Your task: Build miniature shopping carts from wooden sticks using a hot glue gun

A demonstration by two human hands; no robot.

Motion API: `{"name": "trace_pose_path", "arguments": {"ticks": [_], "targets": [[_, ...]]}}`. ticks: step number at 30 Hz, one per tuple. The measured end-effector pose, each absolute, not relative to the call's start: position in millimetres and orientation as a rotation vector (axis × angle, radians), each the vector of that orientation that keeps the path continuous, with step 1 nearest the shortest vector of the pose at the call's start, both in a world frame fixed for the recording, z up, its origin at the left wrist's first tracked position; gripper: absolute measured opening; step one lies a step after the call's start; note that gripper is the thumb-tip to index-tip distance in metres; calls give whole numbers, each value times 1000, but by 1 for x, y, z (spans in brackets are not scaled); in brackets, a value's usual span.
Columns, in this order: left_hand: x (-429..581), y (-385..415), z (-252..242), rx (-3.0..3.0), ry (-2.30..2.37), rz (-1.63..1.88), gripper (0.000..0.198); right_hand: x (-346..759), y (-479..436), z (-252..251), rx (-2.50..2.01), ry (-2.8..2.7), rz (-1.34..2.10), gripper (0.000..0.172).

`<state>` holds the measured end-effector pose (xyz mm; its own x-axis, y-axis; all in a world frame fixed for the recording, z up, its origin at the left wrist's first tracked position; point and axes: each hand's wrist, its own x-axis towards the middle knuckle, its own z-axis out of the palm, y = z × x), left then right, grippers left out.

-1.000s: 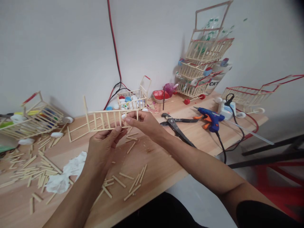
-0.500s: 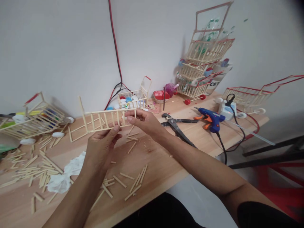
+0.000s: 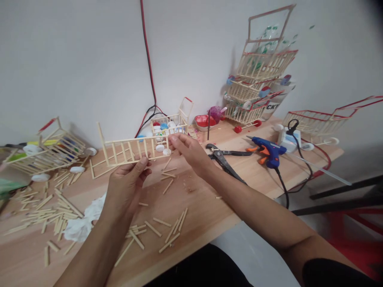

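My left hand (image 3: 130, 179) pinches the lower rail of a ladder-like wooden stick frame (image 3: 127, 151), which is raised above the table. The frame has two long rails, several short crosspieces and one taller stick at its left end. At the other end my right hand (image 3: 187, 149) has its thumb and fingers closed on the upper corner. Behind the frame lies another flat stick frame (image 3: 95, 175). White bottle caps (image 3: 160, 148) show just beyond the right end. Loose short sticks (image 3: 152, 229) lie on the table below my hands.
A pile of sticks (image 3: 60, 211) and crumpled white tissue (image 3: 78, 229) lie at left. Pliers (image 3: 223, 159) and a blue glue gun (image 3: 271, 150) with a cord rest at right. Small stick carts (image 3: 48, 153) stand along the wall, several stacked (image 3: 254, 83) beside a red paint dish (image 3: 203, 121).
My right hand has slid right along the frame to its end corner, uncovering the last crosspieces. The left hand keeps its hold. The view has shifted slightly.
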<state>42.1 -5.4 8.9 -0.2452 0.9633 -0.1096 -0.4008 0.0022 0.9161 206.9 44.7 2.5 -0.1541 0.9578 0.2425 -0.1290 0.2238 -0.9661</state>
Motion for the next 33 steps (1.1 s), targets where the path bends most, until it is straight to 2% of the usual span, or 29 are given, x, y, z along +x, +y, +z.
{"name": "trace_pose_path", "arguments": {"ticks": [3,8,17,23,33], "targets": [[40,-5,9,682,1066,1478,35,210,51,-2,-874,-1293,1161,37],[42,-7,9,625,987,1371,35,212,59,-10,-729,-1398,1124,25],[48,-9,3,662,920,1257,33,209,50,-3,-686,-1596,1207,29],[47,-10,-2,689,887,1228,28,205,47,-1,-670,-1537,1232,27],[46,-9,3,652,921,1267,32,213,59,-4,-727,-1331,1214,25]]}}
